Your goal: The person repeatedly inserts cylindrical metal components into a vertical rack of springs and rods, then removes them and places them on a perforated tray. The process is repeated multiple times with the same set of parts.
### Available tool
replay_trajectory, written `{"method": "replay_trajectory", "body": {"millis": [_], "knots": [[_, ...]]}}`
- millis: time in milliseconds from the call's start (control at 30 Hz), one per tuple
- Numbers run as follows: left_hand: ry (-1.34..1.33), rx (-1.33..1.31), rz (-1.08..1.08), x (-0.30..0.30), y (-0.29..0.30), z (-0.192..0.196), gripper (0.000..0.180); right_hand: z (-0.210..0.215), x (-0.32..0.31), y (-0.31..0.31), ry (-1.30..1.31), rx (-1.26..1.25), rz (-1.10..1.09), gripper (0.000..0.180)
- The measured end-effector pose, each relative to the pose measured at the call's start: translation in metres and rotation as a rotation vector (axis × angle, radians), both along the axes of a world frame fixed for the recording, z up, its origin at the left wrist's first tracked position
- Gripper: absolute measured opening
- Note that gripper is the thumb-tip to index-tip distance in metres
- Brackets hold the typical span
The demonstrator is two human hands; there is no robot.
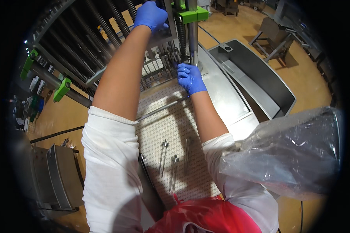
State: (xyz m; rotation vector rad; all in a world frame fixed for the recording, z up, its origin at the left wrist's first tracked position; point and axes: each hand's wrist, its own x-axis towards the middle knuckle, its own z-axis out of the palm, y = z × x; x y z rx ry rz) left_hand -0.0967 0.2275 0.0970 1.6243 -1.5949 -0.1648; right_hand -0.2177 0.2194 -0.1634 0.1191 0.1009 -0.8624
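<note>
My left hand (pixel 151 17), in a blue glove, reaches high to the spring-filled upper frame (pixel 85 42) of a steel machine. Its fingers are curled closed; what they grip is hidden. Lower and to the right, my right hand (pixel 190 79) is closed beside the row of vertical steel needles (pixel 159 64), next to an upright post (pixel 193 42). Whatever sits in its fingers cannot be made out. Below my hands runs a pale perforated conveyor belt (pixel 155 136), crossed by a thin metal rod (pixel 163 106). Nearer to me, two-pronged steel needle pieces (pixel 174 171) with capped heads lie on the belt.
Green clamps (pixel 192 14) sit on the machine's posts. Right of the belt stand a steel side panel (pixel 221 91) and a deep grey bin (pixel 260 77). Clear plastic sheeting (pixel 287 151) bulges by my right elbow. Steel equipment (pixel 62 174) stands at the left on the tan floor.
</note>
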Motion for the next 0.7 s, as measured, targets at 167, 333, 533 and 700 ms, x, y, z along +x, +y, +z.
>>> {"method": "replay_trajectory", "body": {"millis": [167, 333, 533, 700], "knots": [[-0.099, -0.09, 0.021, 0.009, -0.013, -0.008, 0.043, 0.006, 0.002, 0.006, -0.093, -0.042, 0.031, 0.018], [-0.176, -0.158, 0.063, 0.021, -0.024, -0.012, 0.036, 0.023, 0.015, 0.013, -0.087, -0.026, 0.032, 0.014], [-0.056, -0.005, -0.031, -0.002, 0.0, -0.001, 0.034, -0.016, -0.004, 0.004, 0.008, -0.03, 0.036, 0.018], [-0.09, -0.017, 0.03, 0.014, -0.02, -0.002, 0.03, -0.013, 0.003, 0.005, -0.024, -0.152, 0.082, 0.018]]}}
